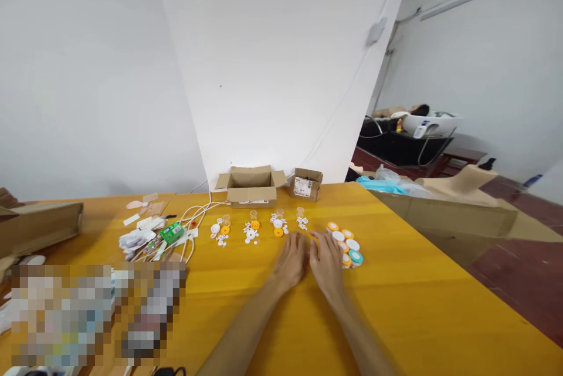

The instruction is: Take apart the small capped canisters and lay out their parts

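My left hand (pixel 291 261) is low over the table, palm down, its fingers stretched forward. Close beside it, my right hand (pixel 326 260) has its fingers apart, with the thumb side facing the left hand. No held object shows in either; the space under the palms is hidden. Touching or just beside the right hand is a cluster of round orange, white and teal discs (pixel 353 244). Beyond the fingertips lie small white gear-like parts (pixel 302 223) and a clear cup (pixel 300 212). An orange disc (pixel 278 233) and a white disc (pixel 277 223) lie beyond the left hand.
Similar piles of white parts (pixel 250 234) stretch leftward. An open cardboard box (pixel 251 195) and a smaller box (pixel 305 184) stand by the wall. Cables (pixel 193 217), a green packet (pixel 172 233) and plastic bags are at left. The table's right edge borders a large carton (pixel 431 223).
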`<state>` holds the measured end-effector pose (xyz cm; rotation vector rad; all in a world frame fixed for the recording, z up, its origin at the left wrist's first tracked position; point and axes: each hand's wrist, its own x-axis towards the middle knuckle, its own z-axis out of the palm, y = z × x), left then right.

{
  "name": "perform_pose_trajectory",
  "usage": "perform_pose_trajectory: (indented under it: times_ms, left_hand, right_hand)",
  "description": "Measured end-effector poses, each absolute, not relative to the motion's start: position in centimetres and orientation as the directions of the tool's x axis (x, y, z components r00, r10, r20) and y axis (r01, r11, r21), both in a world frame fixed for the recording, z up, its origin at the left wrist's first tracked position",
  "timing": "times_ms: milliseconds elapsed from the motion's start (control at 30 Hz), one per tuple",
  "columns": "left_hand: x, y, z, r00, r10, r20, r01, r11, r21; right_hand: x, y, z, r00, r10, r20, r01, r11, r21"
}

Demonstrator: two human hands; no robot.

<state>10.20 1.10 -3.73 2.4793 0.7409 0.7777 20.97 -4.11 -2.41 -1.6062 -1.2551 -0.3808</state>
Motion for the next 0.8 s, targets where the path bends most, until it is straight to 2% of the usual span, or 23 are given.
perform_pose_trajectory:
  times_ms: [200, 333, 533, 800]
  left_hand:
    - [13.1, 2.2, -4.9, 0.582, 0.741, 0.335, 0.425, -0.628, 0.652]
    - [14.9, 3.0, -5.4, 0.523, 0.776, 0.351, 0.453, -0.603, 0.657]
    - [16.8, 4.6, -5.5, 0.450, 0.822, 0.350, 0.504, -0.557, 0.660]
    - [18.6, 6.7, -5.8, 0.378, 0.809, 0.450, 0.524, -0.587, 0.616]
  right_hand:
    - [21.8, -4.6, -2.1, 0.292, 0.531, 0.795, 0.956, -0.154, -0.249]
    - [22.6, -5.1, -1.8, 0.236, 0.612, 0.755, 0.965, -0.241, -0.106]
    - [23.5, -5.3, -1.5, 0.215, 0.683, 0.698, 0.960, -0.277, -0.024]
    - [24.3, -4.9, -2.1, 0.204, 0.715, 0.669, 0.938, -0.338, 0.076]
